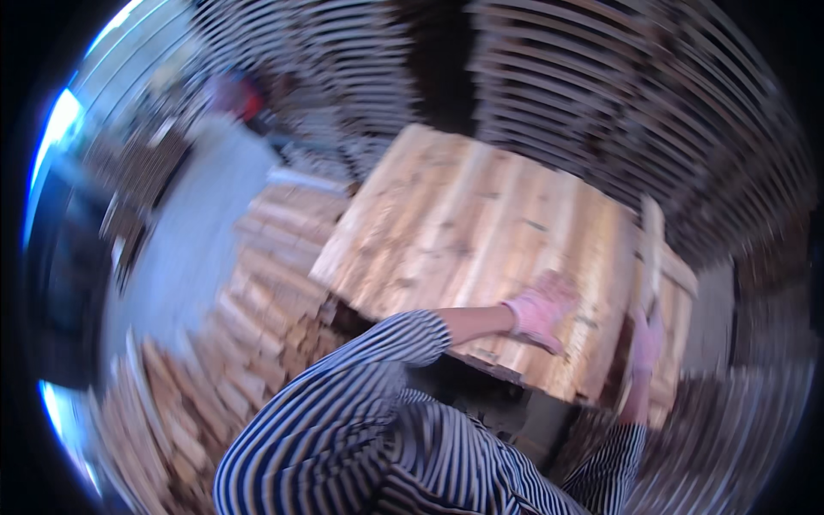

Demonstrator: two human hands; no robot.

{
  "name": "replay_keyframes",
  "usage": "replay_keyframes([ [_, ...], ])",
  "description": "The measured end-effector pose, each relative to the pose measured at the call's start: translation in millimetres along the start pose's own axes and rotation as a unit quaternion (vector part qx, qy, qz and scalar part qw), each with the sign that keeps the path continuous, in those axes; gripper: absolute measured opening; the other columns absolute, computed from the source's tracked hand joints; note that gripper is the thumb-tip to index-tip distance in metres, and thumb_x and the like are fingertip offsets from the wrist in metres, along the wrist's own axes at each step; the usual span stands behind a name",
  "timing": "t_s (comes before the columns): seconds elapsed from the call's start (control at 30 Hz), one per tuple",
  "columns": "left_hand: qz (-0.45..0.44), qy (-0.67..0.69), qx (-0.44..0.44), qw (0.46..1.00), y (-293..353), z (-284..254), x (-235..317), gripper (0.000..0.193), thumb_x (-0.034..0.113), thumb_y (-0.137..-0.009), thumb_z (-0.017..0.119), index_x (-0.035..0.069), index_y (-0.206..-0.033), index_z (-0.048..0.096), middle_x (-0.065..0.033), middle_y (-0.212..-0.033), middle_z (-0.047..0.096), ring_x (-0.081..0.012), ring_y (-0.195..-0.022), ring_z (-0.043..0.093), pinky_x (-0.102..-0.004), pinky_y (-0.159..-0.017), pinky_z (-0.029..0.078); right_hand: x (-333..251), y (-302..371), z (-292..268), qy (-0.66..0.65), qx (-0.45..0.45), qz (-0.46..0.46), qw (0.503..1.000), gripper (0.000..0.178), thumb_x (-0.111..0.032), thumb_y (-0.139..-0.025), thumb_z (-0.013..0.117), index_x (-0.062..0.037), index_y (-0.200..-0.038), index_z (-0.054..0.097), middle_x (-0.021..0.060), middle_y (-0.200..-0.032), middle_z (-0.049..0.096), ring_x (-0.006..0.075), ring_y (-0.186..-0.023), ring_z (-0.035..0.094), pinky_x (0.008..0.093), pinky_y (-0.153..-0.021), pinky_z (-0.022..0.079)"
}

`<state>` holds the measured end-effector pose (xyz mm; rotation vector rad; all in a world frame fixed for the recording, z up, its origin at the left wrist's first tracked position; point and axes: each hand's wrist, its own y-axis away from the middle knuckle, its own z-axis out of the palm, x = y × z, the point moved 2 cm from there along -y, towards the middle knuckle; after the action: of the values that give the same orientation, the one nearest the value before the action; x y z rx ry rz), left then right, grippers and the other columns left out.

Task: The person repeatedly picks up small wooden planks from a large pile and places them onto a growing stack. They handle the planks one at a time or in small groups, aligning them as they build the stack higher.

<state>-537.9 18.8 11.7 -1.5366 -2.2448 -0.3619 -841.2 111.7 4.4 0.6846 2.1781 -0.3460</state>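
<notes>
My left hand (pixel 542 313), in a pink glove, lies flat with its fingers spread on a broad surface of pale wooden boards (pixel 463 223) laid side by side. To the right, my right hand (pixel 645 339), also gloved in pink, grips the near end of a narrow wooden board (pixel 652 249). That board is tilted up on its edge along the right side of the surface. A gap separates it from the neighbouring boards. Motion blur softens the glove fingers.
Tall stacks of slats (pixel 601 77) rise behind the boards. Piles of loose wood pieces (pixel 249 326) lie to the left, beside a pale grey floor (pixel 189 232). More stacked slats (pixel 730 429) stand at the lower right. A blurred person (pixel 232 96) appears at the far left.
</notes>
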Motion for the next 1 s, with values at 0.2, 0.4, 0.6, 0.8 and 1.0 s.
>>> replay_keyframes([
  [0.2, -0.035, 0.042, 0.077, 0.996, 10.6, 35.4, -25.6, 0.126, 0.075, -0.064, 0.074, -0.003, -0.155, 0.036, -0.0308, -0.163, 0.026, -0.0426, -0.156, 0.016, -0.0548, -0.127, 0.005, 5.2, 10.5, 62.1, 0.177, -0.032, -0.071, 0.981, 0.072, -0.048, -0.106, 0.046, 0.0026, -0.156, 0.035, 0.0257, -0.156, 0.043, 0.0409, -0.143, 0.043, 0.0421, -0.117, 0.035],
  [0.4, -0.078, 0.106, 0.272, 0.953, 83.4, 28.0, -33.7, 0.111, 0.067, -0.075, 0.073, 0.005, -0.158, 0.033, -0.0297, -0.163, 0.026, -0.0456, -0.155, 0.017, -0.0569, -0.126, 0.012, 16.4, 4.6, 50.9, 0.450, -0.064, -0.120, 0.883, 0.062, -0.039, -0.109, 0.040, -0.0001, -0.158, 0.033, 0.0224, -0.163, 0.032, 0.0395, -0.144, 0.042, 0.0454, -0.118, 0.037],
  [0.6, -0.555, 0.008, 0.436, 0.708, 444.5, -28.9, -18.6, 0.087, 0.040, -0.074, 0.081, 0.009, -0.148, 0.048, -0.0236, -0.146, 0.047, -0.0475, -0.135, 0.041, -0.0559, -0.120, 0.027, 5.0, -14.8, 87.0, 0.426, 0.003, -0.256, 0.868, 0.064, -0.052, -0.104, 0.042, -0.0158, -0.157, 0.039, 0.0156, -0.155, 0.047, 0.0420, -0.145, 0.038, 0.0615, -0.122, 0.023],
  [0.8, -0.926, -0.211, 0.248, 0.189, 748.2, -65.4, 143.8, 0.091, 0.062, -0.095, 0.054, 0.014, -0.164, 0.019, -0.0219, -0.170, 0.011, -0.0400, -0.158, 0.008, -0.0533, -0.128, 0.004, -241.5, 105.2, 205.2, 0.211, -0.052, -0.463, 0.859, 0.054, -0.044, -0.102, 0.052, -0.0125, -0.146, 0.056, 0.0161, -0.154, 0.048, 0.0417, -0.142, 0.041, 0.0557, -0.118, 0.032],
  [1.0, -0.973, -0.127, 0.186, 0.044, 903.1, -63.3, 265.9, 0.097, 0.058, -0.080, 0.074, 0.006, -0.155, 0.040, -0.0244, -0.155, 0.045, -0.0399, -0.148, 0.037, -0.0514, -0.122, 0.028, -415.3, 266.1, 352.2, -0.185, -0.435, -0.452, 0.756, 0.061, -0.011, -0.099, 0.062, -0.0040, -0.155, 0.040, 0.0177, -0.156, 0.041, 0.0312, -0.142, 0.043, 0.0421, -0.120, 0.035],
])
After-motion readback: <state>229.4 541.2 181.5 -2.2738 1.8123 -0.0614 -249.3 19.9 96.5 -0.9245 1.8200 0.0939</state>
